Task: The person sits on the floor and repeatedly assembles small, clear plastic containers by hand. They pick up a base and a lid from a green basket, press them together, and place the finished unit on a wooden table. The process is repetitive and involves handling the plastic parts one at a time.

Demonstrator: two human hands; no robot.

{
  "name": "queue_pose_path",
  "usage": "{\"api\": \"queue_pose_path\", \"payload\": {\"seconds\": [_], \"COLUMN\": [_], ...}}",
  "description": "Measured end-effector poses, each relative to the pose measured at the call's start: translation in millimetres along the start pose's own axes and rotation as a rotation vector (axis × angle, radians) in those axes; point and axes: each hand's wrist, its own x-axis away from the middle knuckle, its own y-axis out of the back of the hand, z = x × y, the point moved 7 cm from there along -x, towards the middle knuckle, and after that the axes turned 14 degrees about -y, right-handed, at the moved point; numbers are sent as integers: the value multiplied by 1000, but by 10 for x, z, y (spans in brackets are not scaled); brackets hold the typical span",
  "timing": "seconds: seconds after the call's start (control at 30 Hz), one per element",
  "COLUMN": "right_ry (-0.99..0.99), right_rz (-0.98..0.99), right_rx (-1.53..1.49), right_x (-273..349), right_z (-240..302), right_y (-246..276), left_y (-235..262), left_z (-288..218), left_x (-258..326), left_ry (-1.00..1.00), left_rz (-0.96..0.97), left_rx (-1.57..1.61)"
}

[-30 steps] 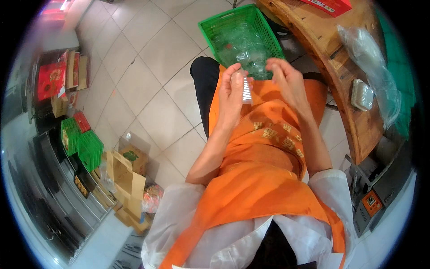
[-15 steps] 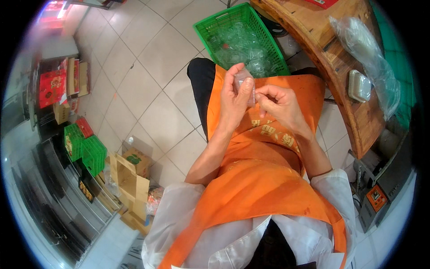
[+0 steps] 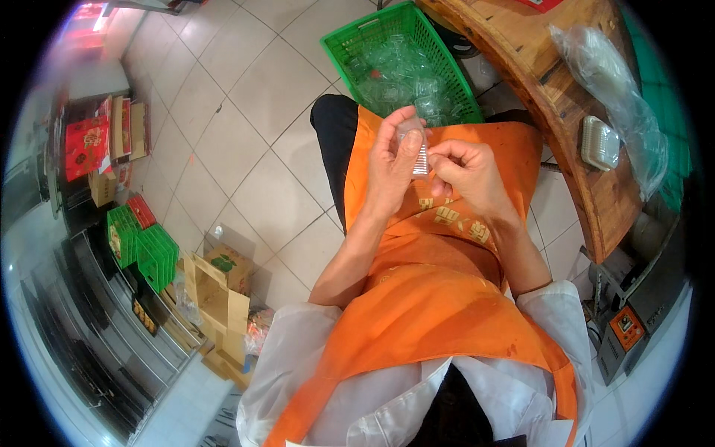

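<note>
Over the lap of my orange apron [image 3: 417,320], my left hand [image 3: 389,167] grips a small clear plastic box [image 3: 420,153] with a ribbed side, thumb across its face. My right hand [image 3: 469,171] pinches at the box's near right edge, fingertips curled together against it. The green plastic basket [image 3: 462,68] beyond my hands holds many clear plastic boxes [image 3: 406,78] in a loose heap.
The curved wooden table [image 3: 573,127] on the right bears a stack of clear boxes [image 3: 599,143] and a long clear plastic bag [image 3: 607,82]. On the left stand an open cardboard box [image 3: 223,298], green crates [image 3: 155,253] and a rack of dark trays [image 3: 82,335].
The box has turned slightly in my left hand, so its ribbed side shows more. My right hand has shifted a little to the right, fingers still at the edge.
</note>
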Motion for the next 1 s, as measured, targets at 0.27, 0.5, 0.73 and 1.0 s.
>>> {"api": "queue_pose_path", "payload": {"seconds": [0.27, 0.5, 0.73, 1.0], "right_ry": [204, 433, 291, 83], "right_rz": [-145, -582, -364, -42], "right_rx": [88, 455, 335, 95], "right_x": [-45, -233, -407, -10], "right_z": [55, 484, 135, 52], "right_y": [55, 545, 353, -9], "left_y": [-43, 359, 250, 61], "left_z": [52, 42, 62, 8], "left_x": [21, -113, -64, -35], "left_ry": [42, 12, 4, -22], "left_rz": [18, -151, -142, -74], "left_rx": [95, -10, -120, -167]}}
